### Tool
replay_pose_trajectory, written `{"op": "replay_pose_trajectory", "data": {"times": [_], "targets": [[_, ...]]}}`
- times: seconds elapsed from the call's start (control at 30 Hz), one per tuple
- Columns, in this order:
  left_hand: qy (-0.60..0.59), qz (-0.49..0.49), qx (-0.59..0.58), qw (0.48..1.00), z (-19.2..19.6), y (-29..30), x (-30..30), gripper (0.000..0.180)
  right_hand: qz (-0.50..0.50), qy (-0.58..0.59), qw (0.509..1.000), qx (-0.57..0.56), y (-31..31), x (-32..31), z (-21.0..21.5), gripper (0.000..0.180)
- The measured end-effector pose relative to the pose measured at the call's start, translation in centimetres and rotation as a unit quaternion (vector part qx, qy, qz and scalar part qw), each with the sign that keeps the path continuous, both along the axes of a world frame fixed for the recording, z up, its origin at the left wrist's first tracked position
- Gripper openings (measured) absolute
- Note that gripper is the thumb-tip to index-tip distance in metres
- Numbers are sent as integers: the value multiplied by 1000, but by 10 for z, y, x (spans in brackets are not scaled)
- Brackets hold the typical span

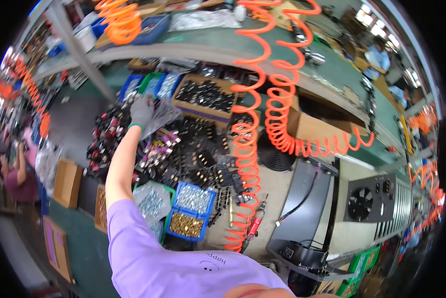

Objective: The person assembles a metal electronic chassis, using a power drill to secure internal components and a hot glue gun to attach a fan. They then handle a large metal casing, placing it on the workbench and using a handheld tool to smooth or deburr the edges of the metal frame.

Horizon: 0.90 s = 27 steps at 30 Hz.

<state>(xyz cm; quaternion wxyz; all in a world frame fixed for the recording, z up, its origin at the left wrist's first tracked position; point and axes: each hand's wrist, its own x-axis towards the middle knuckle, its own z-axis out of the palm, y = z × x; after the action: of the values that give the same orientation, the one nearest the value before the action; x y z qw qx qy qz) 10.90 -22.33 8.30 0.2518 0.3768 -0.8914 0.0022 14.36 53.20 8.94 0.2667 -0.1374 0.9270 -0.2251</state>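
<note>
My left hand, in a grey glove, is stretched far out over the bench. Its fingers are closed on the edge of a clear plastic bag that lies on a heap of small black and red parts. Just beyond the hand stand small blue and green bins holding bagged parts. A cardboard tray of black parts sits to the right of the bag. My right hand is out of the picture.
Orange coiled air hoses hang over the bench's middle. Blue bins of silver screws and brass pieces sit near me, beside a red air screwdriver. A black metal housing and fan unit lie right. Another person works at left.
</note>
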Motion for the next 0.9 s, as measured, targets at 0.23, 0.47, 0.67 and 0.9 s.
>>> {"op": "replay_pose_trajectory", "data": {"times": [0.23,0.47,0.67,0.9], "targets": [[-240,49,65,967,-58,-38,-50,49,-127,-92,986,-47,-14,0,-5,29],[-254,-3,111,961,-16,-10,-58,39,-69,-99,988,-91,-21,3,-28,32],[-283,-28,168,944,-6,-6,-48,34,-134,-209,956,-158,-72,-32,15,32],[-331,-30,123,935,-13,-5,-54,29,-156,-247,937,-191,-65,-38,5,34]]}}
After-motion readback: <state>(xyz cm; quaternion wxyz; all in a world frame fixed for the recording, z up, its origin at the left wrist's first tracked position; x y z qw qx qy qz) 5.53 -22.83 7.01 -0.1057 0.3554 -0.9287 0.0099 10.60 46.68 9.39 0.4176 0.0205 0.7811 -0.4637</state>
